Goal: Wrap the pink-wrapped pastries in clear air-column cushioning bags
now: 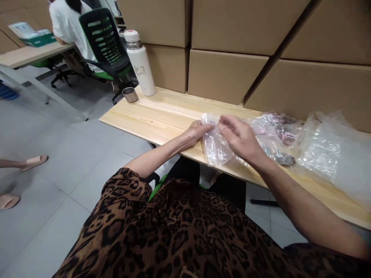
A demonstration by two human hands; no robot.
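Clear plastic is being handled at the near edge of a pale wooden table (162, 116): a small bag (216, 148) is pinched at its top corner by the left hand (198, 131), while the right hand (239, 137) is laid over it with fingers curled, apparently working the mouth, though blur hides the grip. A steady hold on the thin film would be called for next. More filled bags (275, 133) and a loose crumpled sheet (327, 150) are crowded just beside. Farther off, a white flask (141, 67) and steel cup (130, 94) are stood before stacked cardboard boxes (226, 75).
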